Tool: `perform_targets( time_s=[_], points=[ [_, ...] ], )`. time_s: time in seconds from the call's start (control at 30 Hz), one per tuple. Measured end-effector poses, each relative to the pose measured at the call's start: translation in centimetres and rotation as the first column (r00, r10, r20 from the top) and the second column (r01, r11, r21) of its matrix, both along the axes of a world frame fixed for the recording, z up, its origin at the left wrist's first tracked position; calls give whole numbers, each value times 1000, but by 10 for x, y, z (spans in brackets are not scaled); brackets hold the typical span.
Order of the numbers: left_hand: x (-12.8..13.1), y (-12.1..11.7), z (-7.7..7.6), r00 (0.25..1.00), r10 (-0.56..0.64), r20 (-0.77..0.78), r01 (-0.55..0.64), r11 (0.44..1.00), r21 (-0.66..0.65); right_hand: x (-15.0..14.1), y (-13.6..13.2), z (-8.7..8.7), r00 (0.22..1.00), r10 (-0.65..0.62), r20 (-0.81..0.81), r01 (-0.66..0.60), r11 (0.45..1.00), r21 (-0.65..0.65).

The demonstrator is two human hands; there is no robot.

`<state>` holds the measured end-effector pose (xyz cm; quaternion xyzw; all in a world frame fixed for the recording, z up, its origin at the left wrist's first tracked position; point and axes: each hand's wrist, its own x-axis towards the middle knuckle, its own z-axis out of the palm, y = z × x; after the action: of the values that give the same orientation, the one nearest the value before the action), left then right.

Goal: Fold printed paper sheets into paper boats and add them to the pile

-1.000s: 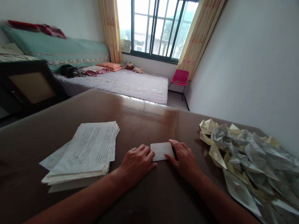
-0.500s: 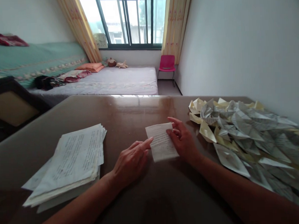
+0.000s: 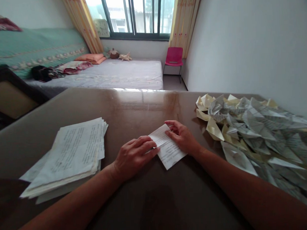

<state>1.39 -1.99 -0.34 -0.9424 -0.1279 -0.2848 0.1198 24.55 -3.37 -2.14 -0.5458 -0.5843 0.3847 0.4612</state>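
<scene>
Between my hands is a small folded sheet of printed paper (image 3: 170, 153), turned at an angle just above or on the brown table. My right hand (image 3: 181, 137) grips its upper right side, thumb on the printed face and fingers behind. At the left edge, my left hand (image 3: 137, 151) has its fingers closed on the paper, thumb stretched along the near side. To the left lies a stack of printed sheets (image 3: 71, 149). A heap of folded paper boats (image 3: 248, 124), some cream and some printed, spreads over the right side.
The glossy brown table (image 3: 112, 106) reaches toward a bed (image 3: 131, 73) below a window. A pink chair (image 3: 174, 56) stands beyond the table's far edge. A dark wooden chair (image 3: 12, 94) is at the far left, and a white wall runs along the right.
The folded paper has turned so that one corner points toward me. My left hand has gone from a pointing finger at the paper's edge to closed fingers on it. The view has tilted downward slightly.
</scene>
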Motion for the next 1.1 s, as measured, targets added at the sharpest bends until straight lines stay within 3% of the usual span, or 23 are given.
perform_targets(
  time_s=[0.07,0.13,0.2,0.27,0.3,0.37,0.43,0.67,0.87,1.0,1.1],
  points=[
    [0,1,0,999,28,-17,-28,1000,-2,2,-3,6,986,-87,140,68,989,134],
    [-1,2,-1,995,92,-27,-93,995,-22,3,-9,17,932,-200,303,92,937,336],
    [-1,4,-1,988,152,-26,-153,985,-73,3,-17,28,881,-132,454,-80,905,418],
    [-2,4,-2,983,184,-21,-185,972,-144,0,-25,36,771,99,629,-372,872,318],
    [-2,4,-3,982,189,-22,-190,966,-177,-2,-28,37,701,156,696,-448,855,260],
    [-1,2,-4,983,180,-34,-183,957,-226,-4,-31,36,602,183,778,-490,853,178],
    [0,-1,-3,986,152,-63,-163,953,-255,-3,-31,32,569,176,803,-475,868,145],
    [-5,-1,0,985,74,-159,-119,947,-298,9,-24,24,659,307,687,-501,860,97],
    [-9,2,1,985,12,-172,-66,949,-308,3,-26,19,701,212,681,-290,957,0],
    [-8,2,2,984,19,-177,-73,948,-309,-2,-29,19,730,129,671,-180,984,7],
    [-8,1,3,984,26,-178,-80,949,-306,-3,-30,20,751,107,652,-167,985,32]
  ],
)
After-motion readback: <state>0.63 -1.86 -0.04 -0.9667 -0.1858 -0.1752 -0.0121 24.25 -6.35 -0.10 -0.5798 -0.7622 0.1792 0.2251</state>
